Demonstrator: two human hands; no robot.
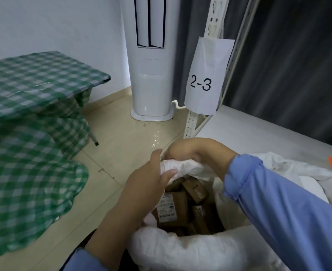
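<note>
**Soft sack, heavy load**

The left hand (149, 180) pinches the rolled rim of the white sack (180, 249), and the right hand (184, 151) bunches it too. Both grips are full of cloth, below the 2-3 label (200, 83). The fabric is limp (the boxes (178, 206) look weighty), so hold the gathered rim.

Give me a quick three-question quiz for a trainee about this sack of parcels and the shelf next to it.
1. True or false: the left hand and the right hand both grip the far rim of the white sack.
2. What fills the sack? A) brown parcels B) folded towels C) glass bottles
3. Fill in: the paper label on the shelf post reads ___.
Key: 1 true; 2 A; 3 2-3.
</note>
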